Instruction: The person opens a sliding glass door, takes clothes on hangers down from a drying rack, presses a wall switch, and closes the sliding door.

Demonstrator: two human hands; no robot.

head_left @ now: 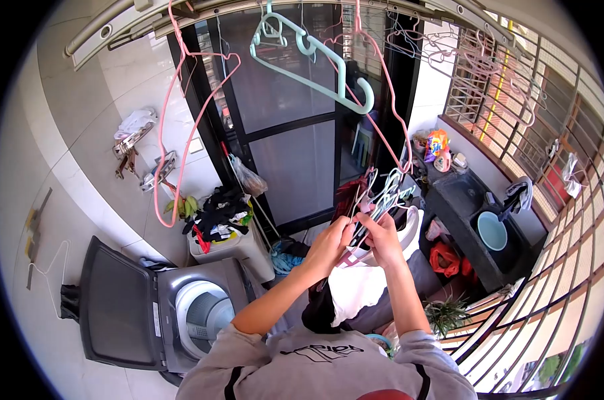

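Observation:
My left hand [334, 244] and my right hand [382, 241] are close together in front of my chest. Both have their fingers closed on a bunch of clothes hangers [392, 193], whose pale green and white hooks fan out above the fingertips. Which hanger each hand grips cannot be made out. White cloth [356, 291] hangs just below the hands, with dark cloth [320, 303] to its left. A pink hanger [387, 117] and a thick mint-green hanger [345, 87] dangle from the rack above.
Another pink hanger [160, 160] hangs low at the left. An open-lidded washing machine [242, 283] stands below left, beside a heap of dark clothes [223, 212]. To the right are a dark stone sink [448, 200] with a light blue basin [492, 231] and window bars [555, 280].

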